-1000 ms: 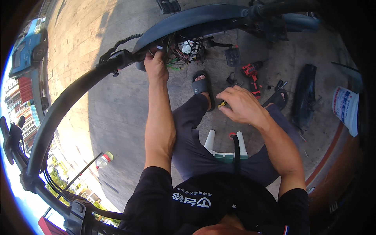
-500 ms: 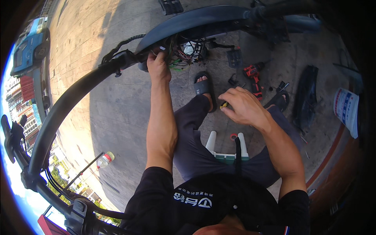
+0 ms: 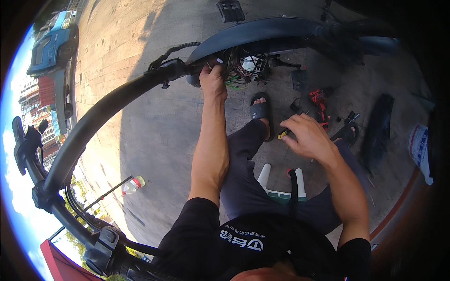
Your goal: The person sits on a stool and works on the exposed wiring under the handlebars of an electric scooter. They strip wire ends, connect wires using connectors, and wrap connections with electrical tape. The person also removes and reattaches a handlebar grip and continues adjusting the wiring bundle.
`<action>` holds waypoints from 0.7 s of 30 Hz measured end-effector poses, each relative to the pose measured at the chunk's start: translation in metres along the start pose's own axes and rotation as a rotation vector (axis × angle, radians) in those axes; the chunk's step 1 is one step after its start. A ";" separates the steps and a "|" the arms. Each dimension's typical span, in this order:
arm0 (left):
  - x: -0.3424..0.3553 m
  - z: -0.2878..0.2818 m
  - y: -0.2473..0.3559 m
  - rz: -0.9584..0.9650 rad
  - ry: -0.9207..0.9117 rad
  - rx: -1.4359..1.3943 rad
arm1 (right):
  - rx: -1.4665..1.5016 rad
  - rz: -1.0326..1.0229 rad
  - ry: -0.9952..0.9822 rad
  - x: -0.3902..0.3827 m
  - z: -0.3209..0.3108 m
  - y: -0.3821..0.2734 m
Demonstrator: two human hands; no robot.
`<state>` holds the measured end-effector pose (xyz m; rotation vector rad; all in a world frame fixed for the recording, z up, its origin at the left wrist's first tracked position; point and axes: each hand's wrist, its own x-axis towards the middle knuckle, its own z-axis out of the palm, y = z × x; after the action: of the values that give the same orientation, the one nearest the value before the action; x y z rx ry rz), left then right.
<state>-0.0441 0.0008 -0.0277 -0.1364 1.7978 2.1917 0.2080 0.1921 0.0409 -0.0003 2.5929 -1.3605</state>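
Observation:
My left hand (image 3: 213, 79) reaches up under the curved dark fender (image 3: 253, 32), fingers closed among thin wires and a small white piece; exactly what it grips is partly hidden. Beside it hangs a tangle of wires (image 3: 236, 75) with green and white parts around a pale object (image 3: 251, 63). My right hand (image 3: 305, 136) is held over the ground between my knees, curled around a small yellow and black tool (image 3: 282, 134). Just beyond it lies a red and black cordless drill (image 3: 318, 98).
A black handlebar and tube (image 3: 96, 110) arch along the left. Below are a white and green stool (image 3: 297, 186), a long dark panel (image 3: 377, 126), a pedal-like black piece (image 3: 230, 10) and a white bag-like object (image 3: 418, 152). A bottle (image 3: 132, 186) and blue truck (image 3: 50, 47) appear left.
The whole view has shifted, so most things sit further right and a little lower. Both hands keep much the same pose and hold.

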 end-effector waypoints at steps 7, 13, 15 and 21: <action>-0.003 0.006 0.001 -0.006 0.035 -0.015 | -0.015 -0.030 0.036 -0.002 0.000 0.001; -0.003 0.006 0.002 0.000 0.028 -0.009 | -0.022 -0.030 0.038 -0.002 -0.003 -0.001; -0.002 0.004 0.000 0.003 0.027 -0.001 | -0.031 -0.015 0.040 -0.002 -0.005 -0.002; 0.000 0.000 -0.003 -0.005 0.023 -0.029 | -0.005 -0.001 0.003 -0.003 -0.007 -0.003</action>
<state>-0.0432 0.0013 -0.0302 -0.1723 1.7760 2.2225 0.2095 0.1967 0.0475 -0.0012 2.5991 -1.3551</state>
